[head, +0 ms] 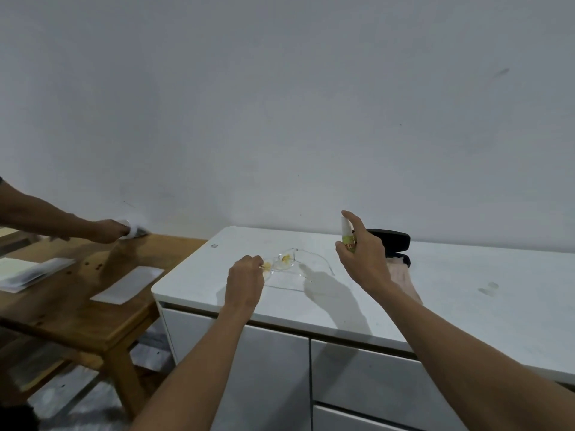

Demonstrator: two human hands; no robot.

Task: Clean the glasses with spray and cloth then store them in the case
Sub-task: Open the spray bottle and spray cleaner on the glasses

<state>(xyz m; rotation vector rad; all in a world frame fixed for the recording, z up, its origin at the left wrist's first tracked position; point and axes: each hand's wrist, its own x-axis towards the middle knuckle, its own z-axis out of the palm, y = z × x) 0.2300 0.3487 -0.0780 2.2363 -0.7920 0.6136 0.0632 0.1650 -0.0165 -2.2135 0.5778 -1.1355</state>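
Left hand (245, 279) pinches the glasses (287, 259) at their left end, fingers curled; clear frame, yellow marks on the lenses; glasses lie on the white counter (451, 293), near its left part. Right hand (362, 253) grips the spray (348, 236) upright, forefinger on the nozzle, just right of the glasses. Black case (390, 241) far right of the spray, open; pale cloth (404, 275) near it, partly hidden by the right arm. Far left: wooden table (77, 293) with papers (31, 273); another person's hand (107, 231) holds a white wad, blurred.

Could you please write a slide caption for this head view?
Left hand holds glasses on the counter; right hand aims the spray.
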